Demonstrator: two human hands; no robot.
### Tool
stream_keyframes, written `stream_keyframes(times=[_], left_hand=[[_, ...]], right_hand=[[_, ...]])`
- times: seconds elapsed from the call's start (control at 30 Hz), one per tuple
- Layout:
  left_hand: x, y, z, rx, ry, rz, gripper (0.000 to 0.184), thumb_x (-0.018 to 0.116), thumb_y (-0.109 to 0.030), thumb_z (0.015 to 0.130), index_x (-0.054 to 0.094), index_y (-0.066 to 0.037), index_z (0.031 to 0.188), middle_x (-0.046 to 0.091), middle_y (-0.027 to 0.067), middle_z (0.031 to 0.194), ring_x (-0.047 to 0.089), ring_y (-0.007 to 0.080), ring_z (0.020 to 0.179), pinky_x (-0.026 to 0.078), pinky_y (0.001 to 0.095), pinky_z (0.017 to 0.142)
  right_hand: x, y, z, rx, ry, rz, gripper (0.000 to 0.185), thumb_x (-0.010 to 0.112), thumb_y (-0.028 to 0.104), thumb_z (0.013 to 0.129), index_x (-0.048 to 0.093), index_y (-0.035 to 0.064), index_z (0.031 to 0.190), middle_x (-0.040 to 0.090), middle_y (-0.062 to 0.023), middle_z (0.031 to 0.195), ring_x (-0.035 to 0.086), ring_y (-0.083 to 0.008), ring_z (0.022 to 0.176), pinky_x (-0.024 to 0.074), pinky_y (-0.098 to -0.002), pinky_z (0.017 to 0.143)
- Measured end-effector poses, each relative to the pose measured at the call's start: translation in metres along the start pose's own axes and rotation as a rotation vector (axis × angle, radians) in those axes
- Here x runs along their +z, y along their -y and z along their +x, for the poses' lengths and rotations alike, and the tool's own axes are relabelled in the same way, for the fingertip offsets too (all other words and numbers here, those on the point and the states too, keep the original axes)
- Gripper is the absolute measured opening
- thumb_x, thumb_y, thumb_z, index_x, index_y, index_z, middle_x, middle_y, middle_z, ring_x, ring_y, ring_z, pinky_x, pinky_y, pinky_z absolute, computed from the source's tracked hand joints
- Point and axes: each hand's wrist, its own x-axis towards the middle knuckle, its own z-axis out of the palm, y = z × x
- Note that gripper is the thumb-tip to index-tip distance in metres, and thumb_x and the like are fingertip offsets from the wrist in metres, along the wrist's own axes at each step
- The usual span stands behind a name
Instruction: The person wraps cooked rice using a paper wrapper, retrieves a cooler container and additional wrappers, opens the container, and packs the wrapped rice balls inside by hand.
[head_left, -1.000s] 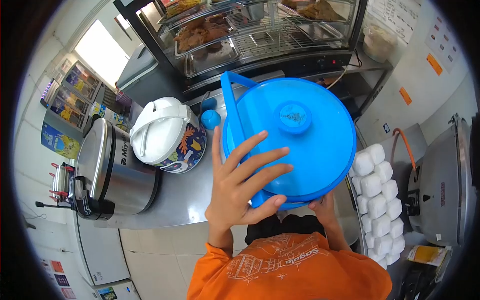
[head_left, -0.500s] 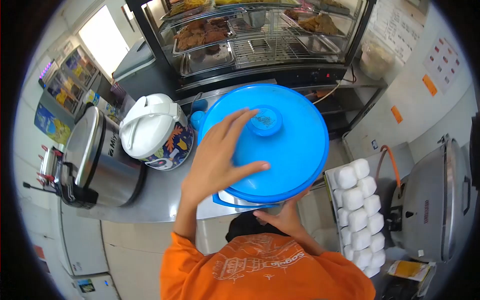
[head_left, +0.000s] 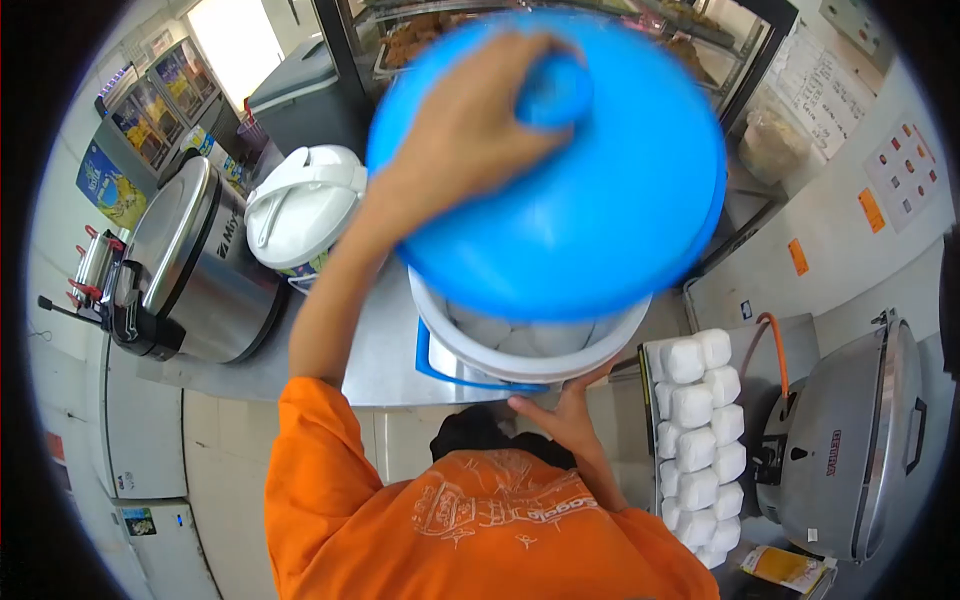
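Note:
My left hand grips the round knob of a large blue lid, which is raised and tilted over a white tub. Pale rounded items show inside the tub under the lid's near edge; the rest of the contents are hidden. A blue handle hangs down at the tub's near side. My right hand rests with thumb and fingers apart against the tub's lower right side, its fingertips partly hidden beneath the rim.
Left of the tub stand a white-lidded pot and a steel cooker. A tray of white wrapped bundles is at the right, beside a grey appliance. A food display cabinet stands behind.
The blue lid has lifted off the tub and tilted, exposing the contents. My left hand has closed on its knob. My right hand stays at the tub's side.

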Motion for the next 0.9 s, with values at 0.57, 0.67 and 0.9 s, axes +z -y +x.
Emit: stream_keyframes(times=[0.57,0.67,0.9], left_hand=[[0.086,0.097,-0.020,0.999,0.453,0.717,0.050,0.054,-0.007,0.074,0.032,-0.025,0.116,0.052,0.0031,0.094,0.056,0.0167,0.080,0.046,0.0251,0.068],[0.094,0.089,-0.022,1.066,0.493,0.641,0.043,0.053,-0.008,0.076,0.033,-0.026,0.110,0.051,0.0011,0.085,0.056,0.0164,0.075,0.045,0.0251,0.065],[0.101,0.076,-0.022,0.987,0.374,0.720,0.046,0.053,-0.007,0.074,0.032,-0.031,0.108,0.049,0.0002,0.080,0.056,0.0166,0.073,0.044,0.0250,0.065]], right_hand=[[0.010,-0.014,-0.002,-0.029,-0.192,-0.104,0.113,0.076,0.019,0.066,-0.014,-0.0084,0.128,0.035,-0.0247,0.125,0.040,-0.0282,0.115,0.0287,-0.0336,0.100],[0.014,-0.007,-0.001,-0.051,-0.233,-0.048,0.115,0.077,0.018,0.065,-0.016,-0.0071,0.128,0.030,-0.0245,0.128,0.039,-0.0276,0.116,0.0280,-0.0340,0.100],[0.008,0.011,0.001,0.109,-0.082,0.008,0.116,0.078,0.016,0.065,-0.017,-0.0043,0.129,0.030,-0.0245,0.128,0.038,-0.0265,0.116,0.0280,-0.0338,0.100]])
